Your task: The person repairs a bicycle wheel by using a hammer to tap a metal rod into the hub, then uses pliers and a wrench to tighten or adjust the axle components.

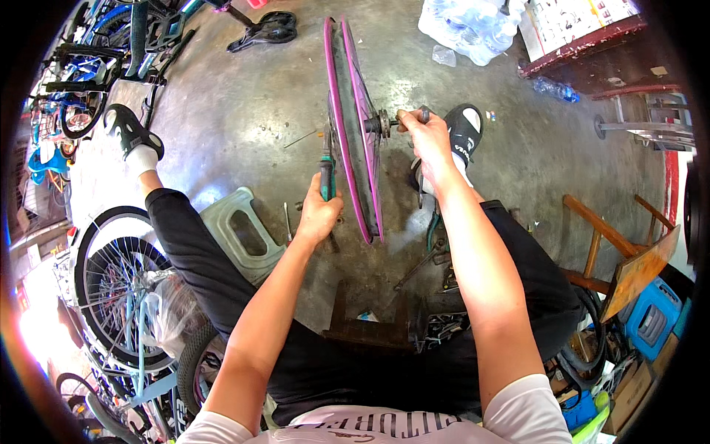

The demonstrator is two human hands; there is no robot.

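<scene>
A pink bicycle wheel rim (341, 111) stands upright and edge-on in front of me, with no tyre on it. Its dark hub (379, 123) and axle stick out to the right. My left hand (320, 214) is closed around the green handle of pliers (328, 177), whose jaws reach up beside the wheel's left side near the hub. At the axle's right end, my right hand (427, 137) pinches a short dark metal tool (424, 115); its exact kind is partly hidden by the fingers.
A pale green plastic stool (240, 233) stands left of the wheel. Hand tools, including green-handled pliers (433, 229), lie on the floor between my legs. Bicycles and a wheel (122, 285) crowd the left. A wooden stool (629, 255) and blue plastic stool (652, 318) are at right.
</scene>
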